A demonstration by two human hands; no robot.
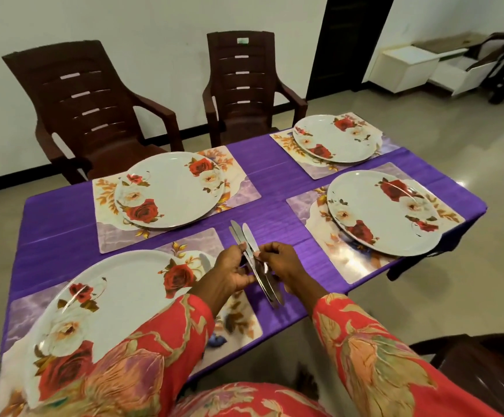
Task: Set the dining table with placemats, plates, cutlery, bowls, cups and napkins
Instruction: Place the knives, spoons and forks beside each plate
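Both hands, left hand (pixel 232 273) & right hand (pixel 283 266), pinch knives (pixel 252 254); blades point away, long axis near-to-far.

Shiny metal knives (pixel 255 260); glossy plates (pixel 169 191); sheeny purple tablecloth (pixel 64 236)

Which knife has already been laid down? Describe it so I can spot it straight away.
Start at the purple table and find the near left plate, closest to the person. Just right of its rim, on the placemat, lies a single knife, partly hidden behind the left hand. Unlike the bundle of knives gripped in both hands, it lies alone on the mat.
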